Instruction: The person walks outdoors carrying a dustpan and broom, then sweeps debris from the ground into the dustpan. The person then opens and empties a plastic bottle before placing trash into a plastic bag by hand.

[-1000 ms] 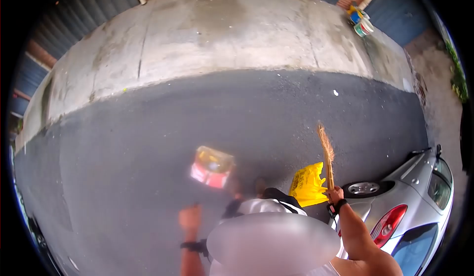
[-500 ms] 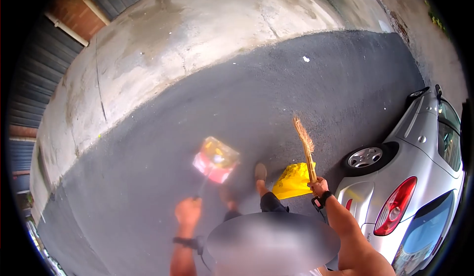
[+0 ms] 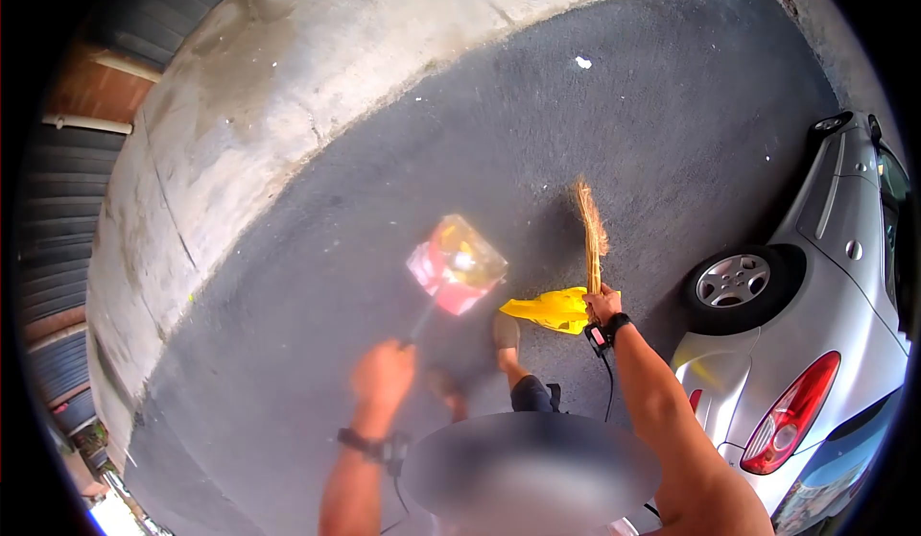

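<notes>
My left hand [image 3: 384, 378] is closed round the handle of a pink-and-red dustpan [image 3: 462, 296], held out over the asphalt. Some yellow and pale bits show in its pan, though glare and blur hide what they are. A short straw hand broom [image 3: 590, 234] is gripped in my right hand [image 3: 603, 304], bristles pointing away from me. A crumpled yellow plastic bag [image 3: 549, 310] hangs beside that same hand, which seems to hold its edge too. My shoe [image 3: 506, 333] shows just below the bag.
A silver car [image 3: 825, 315] stands close on my right, its rear wheel [image 3: 734, 282] near my arm. Dark asphalt [image 3: 317, 344] meets a pale concrete strip [image 3: 240, 123]. A white scrap [image 3: 582, 62] lies ahead. Shutters [image 3: 67, 200] line the far left.
The view has turned and moved forward. My left hand and the dustpan have come up and right, nearer the broom. The yellow bag looks flatter and narrower; a bucket at the top has left view.
</notes>
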A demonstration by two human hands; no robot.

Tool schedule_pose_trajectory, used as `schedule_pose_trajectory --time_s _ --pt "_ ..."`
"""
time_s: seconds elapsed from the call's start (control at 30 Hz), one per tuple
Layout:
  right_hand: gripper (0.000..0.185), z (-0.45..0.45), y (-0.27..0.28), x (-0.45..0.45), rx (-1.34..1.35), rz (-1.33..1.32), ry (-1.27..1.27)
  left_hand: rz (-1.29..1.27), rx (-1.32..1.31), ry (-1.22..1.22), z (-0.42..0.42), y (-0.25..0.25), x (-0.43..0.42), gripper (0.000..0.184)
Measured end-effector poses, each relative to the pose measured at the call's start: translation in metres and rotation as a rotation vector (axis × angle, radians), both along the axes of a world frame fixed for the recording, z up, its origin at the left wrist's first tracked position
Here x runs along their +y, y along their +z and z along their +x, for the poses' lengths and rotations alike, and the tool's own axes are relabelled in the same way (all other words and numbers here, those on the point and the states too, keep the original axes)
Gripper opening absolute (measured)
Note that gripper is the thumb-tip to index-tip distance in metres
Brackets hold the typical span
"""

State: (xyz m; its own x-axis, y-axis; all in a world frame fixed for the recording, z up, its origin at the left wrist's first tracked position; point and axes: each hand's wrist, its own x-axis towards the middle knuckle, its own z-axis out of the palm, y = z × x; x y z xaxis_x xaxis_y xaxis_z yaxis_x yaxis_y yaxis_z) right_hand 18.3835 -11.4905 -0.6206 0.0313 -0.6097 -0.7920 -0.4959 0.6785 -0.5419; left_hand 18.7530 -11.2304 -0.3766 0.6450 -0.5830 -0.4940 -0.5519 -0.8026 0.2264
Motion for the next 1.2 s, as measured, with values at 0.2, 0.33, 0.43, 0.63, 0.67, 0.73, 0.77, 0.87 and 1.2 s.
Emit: schedule_pose_trajectory --time_s 0.2,0.33,0.43,0.63,0.67,0.73,0.77,0.87,1.2 --pt "0.031 0.050 -0.022 0.043 -0.032 0.212 0.251 0.018 -0.006 -0.055 0.001 -0.007 -0.052 0.032" --pt "0.058 0.015 0.042 0.092 -0.208 0.367 0.378 0.007 -0.020 -0.099 0.005 -0.009 -0.059 0.032" --pt "0.064 0.003 0.075 0.111 -0.209 0.285 0.327 0.014 -0.008 -0.102 0.010 -0.007 -0.058 0.032" --pt "0.065 0.012 0.038 0.045 -0.194 0.028 0.299 0.049 0.041 -0.034 0.008 -0.003 -0.068 0.030" --pt "0.062 0.018 0.020 0.028 -0.138 -0.009 0.308 0.069 0.050 -0.018 0.007 -0.002 -0.070 0.030" --pt "0.056 0.044 -0.013 -0.014 0.022 -0.160 0.419 0.076 0.043 -0.002 0.006 -0.003 -0.070 0.030" --pt "0.052 0.059 -0.028 -0.032 0.127 -0.274 0.517 0.079 0.037 0.005 0.005 -0.004 -0.069 0.030" --pt "0.043 0.094 -0.058 -0.038 0.325 -0.285 0.722 0.080 0.046 -0.001 0.007 -0.003 -0.069 0.030" --pt "0.071 -0.010 0.092 0.076 -0.238 0.278 0.516 0.149 0.113 -0.003 0.018 0.006 -0.060 0.031"
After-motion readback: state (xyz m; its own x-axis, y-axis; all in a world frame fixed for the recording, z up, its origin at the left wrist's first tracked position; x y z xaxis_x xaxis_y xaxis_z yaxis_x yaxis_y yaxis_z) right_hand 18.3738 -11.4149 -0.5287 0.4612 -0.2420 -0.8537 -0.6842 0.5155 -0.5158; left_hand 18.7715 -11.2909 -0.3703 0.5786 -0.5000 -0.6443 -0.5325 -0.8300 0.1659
